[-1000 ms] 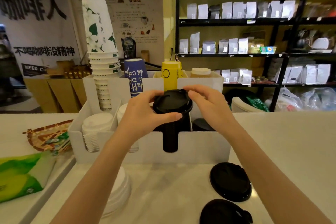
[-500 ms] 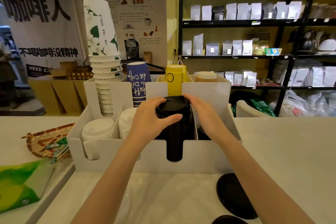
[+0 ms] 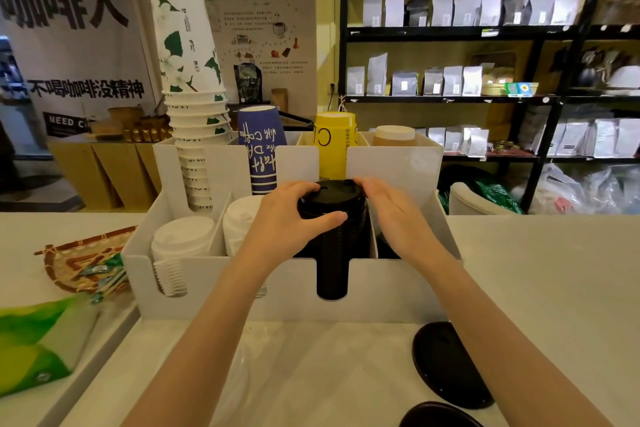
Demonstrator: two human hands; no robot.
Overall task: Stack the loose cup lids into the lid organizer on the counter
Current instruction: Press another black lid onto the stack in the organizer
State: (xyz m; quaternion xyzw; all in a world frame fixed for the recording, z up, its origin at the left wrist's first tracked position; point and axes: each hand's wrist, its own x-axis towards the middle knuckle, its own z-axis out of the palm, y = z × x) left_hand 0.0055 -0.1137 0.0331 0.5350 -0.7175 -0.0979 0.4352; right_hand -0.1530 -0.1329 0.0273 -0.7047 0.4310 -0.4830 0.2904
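A white lid organizer (image 3: 277, 295) stands on the counter in front of me. Its third slot holds a tall stack of black lids (image 3: 332, 253). A black lid (image 3: 334, 192) sits on top of that stack. My left hand (image 3: 287, 215) grips the lid's left edge, thumb across the front. My right hand (image 3: 391, 211) rests against its right side with fingers on the rim. Two loose black lids lie on the counter near me, one (image 3: 446, 364) at the right and one (image 3: 438, 416) at the bottom edge. Loose white lids (image 3: 239, 378) lie under my left forearm.
White lid stacks (image 3: 181, 239) fill the organizer's left slots. Behind them stand stacked paper cups (image 3: 192, 90), a blue cup (image 3: 261, 146) and a yellow cup (image 3: 334, 142). A woven tray (image 3: 79, 260) and a green packet (image 3: 38, 340) lie at the left. Shelves of bags (image 3: 450, 10) stand behind.
Both hands have lowered the black lid from above the organizer onto the black stack in the third slot. The view has tilted up slightly.
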